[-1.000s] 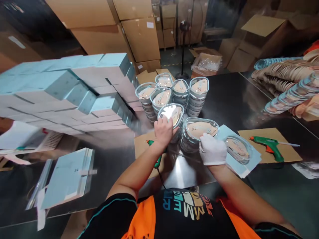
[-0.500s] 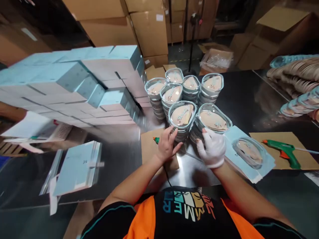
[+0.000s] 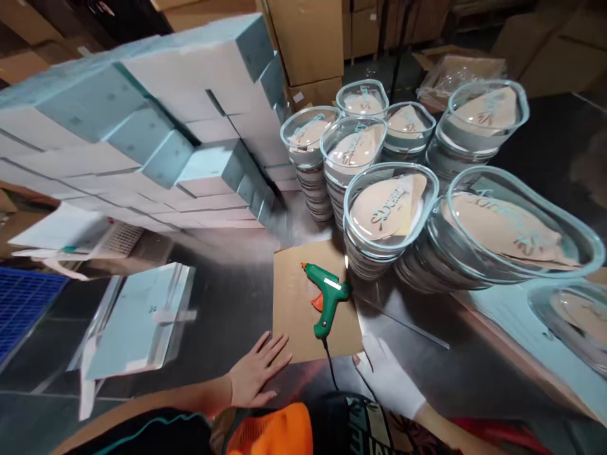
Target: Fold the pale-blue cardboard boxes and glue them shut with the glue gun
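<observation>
My bare left hand (image 3: 256, 374) lies flat and open on the dark table near its front edge, holding nothing. My right hand (image 3: 386, 376), in a white glove, rests open beside it, fingertips at the near corner of a brown cardboard sheet (image 3: 298, 316). A green glue gun (image 3: 326, 299) with an orange trigger lies on that sheet between the hands, its black cord running back toward me. Just beyond stand stacks of clear oval containers (image 3: 386, 218) with tan inserts.
A tall pile of pale blue boxes (image 3: 142, 126) fills the left. Flat blue sleeves in clear film (image 3: 137, 319) lie front left, beside a blue crate (image 3: 23, 303). Another clear container (image 3: 576, 316) sits on a blue sheet at right. Cardboard cartons (image 3: 308, 38) stand behind.
Both hands left the container stacks and drew back to the table's front edge. The view moved closer and lower, so the stacks look larger.
</observation>
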The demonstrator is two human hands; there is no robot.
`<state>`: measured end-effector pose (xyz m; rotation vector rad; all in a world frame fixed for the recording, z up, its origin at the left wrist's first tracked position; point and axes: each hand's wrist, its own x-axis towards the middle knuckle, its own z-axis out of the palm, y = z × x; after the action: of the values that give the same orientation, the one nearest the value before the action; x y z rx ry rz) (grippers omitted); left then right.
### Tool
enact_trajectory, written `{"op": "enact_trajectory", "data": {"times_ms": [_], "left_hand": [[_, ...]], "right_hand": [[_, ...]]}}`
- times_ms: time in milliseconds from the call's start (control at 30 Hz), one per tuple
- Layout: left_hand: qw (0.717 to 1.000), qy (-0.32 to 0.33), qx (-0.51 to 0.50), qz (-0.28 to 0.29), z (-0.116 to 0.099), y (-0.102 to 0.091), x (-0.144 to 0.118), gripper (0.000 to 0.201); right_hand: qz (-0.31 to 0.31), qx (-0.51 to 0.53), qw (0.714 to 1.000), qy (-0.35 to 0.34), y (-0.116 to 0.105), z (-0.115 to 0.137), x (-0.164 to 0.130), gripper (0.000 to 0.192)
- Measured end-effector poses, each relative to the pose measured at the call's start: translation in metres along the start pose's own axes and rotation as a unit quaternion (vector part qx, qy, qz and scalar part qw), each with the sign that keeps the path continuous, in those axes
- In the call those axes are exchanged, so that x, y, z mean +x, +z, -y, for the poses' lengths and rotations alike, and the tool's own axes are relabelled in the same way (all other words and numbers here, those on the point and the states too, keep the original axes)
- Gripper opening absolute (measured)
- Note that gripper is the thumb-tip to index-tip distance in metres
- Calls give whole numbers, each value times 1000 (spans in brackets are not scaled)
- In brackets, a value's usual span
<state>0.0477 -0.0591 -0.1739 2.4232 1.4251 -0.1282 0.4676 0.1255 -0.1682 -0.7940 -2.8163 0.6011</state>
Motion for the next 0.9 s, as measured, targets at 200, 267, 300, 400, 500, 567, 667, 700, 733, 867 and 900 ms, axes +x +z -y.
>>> {"op": "enact_trajectory", "data": {"times_ms": [200,267,300,400,500,567,667,700,733,867,900], "left_hand": [[992,20,59,-109,6,16,-7,104],[985,21,92,-141,7,13,-6,92],[981,20,111,-156,9,12,-5,84],[969,18,151,-195,13,11,-1,62],[967,12,147,-208,16,13,4,44],[972,-13,125,-200,15,10,8,47],[982,-65,71,-161,9,-4,14,62],[985,-71,51,-151,6,-9,16,67],[984,-81,35,-155,4,-14,19,71],[968,-99,-15,-231,-2,-22,27,59],[961,-111,-30,-253,0,-25,25,55]], "right_hand": [[-181,-240,944,-134,49,8,10,36],[-187,-272,931,-154,50,11,12,37],[-178,-273,933,-152,48,14,13,38],[-153,-268,942,-132,37,23,18,36],[-158,-257,948,-100,22,36,22,26],[-143,-221,961,-84,10,43,22,24],[-109,-174,977,-61,-2,52,22,33],[-107,-166,979,-44,-4,56,23,33],[-109,-164,980,-19,-4,60,27,32],[-119,-194,969,99,1,89,57,34],[-114,-214,962,123,2,98,66,38]]}}
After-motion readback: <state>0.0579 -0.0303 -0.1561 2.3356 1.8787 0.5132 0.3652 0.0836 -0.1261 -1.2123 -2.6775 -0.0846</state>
